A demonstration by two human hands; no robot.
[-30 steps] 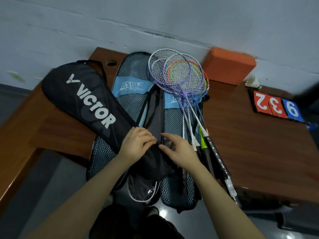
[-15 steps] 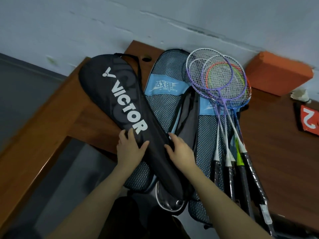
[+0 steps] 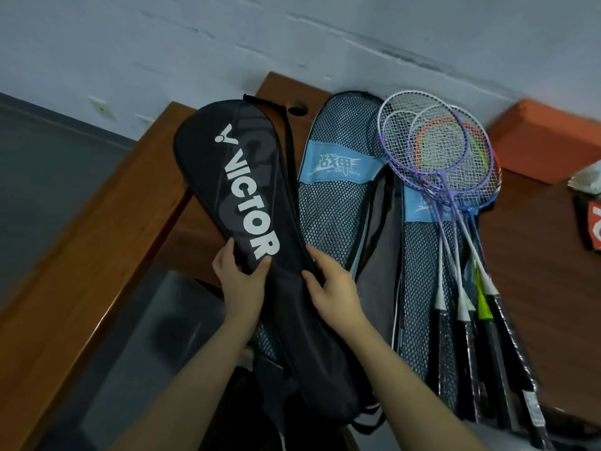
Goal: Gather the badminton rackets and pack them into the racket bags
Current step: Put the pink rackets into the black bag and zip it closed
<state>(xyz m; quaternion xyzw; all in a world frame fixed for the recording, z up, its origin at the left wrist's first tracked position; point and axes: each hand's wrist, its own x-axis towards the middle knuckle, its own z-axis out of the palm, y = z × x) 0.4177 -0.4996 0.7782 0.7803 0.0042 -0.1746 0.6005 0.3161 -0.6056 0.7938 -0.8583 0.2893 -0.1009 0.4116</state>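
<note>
A black Victor racket bag (image 3: 234, 177) lies slanted across the wooden table (image 3: 97, 255), its narrow end hanging over the front edge. My left hand (image 3: 239, 281) grips its left side just below the logo. My right hand (image 3: 331, 288) holds its right edge. To the right lie two blue mesh racket bags (image 3: 338, 196), partly overlapped. Several badminton rackets (image 3: 445, 157) are stacked on the right mesh bag, heads at the back, black handles (image 3: 487, 346) toward me.
An orange block (image 3: 540, 141) sits at the back right by the wall. A red number card (image 3: 592, 229) and a white shuttlecock (image 3: 585, 183) lie at the right edge. Grey floor shows at left and below the table.
My hands slid up from the black bag's narrow end to its middle, one on each side. The view swung left, so the bags and rackets sit further right.
</note>
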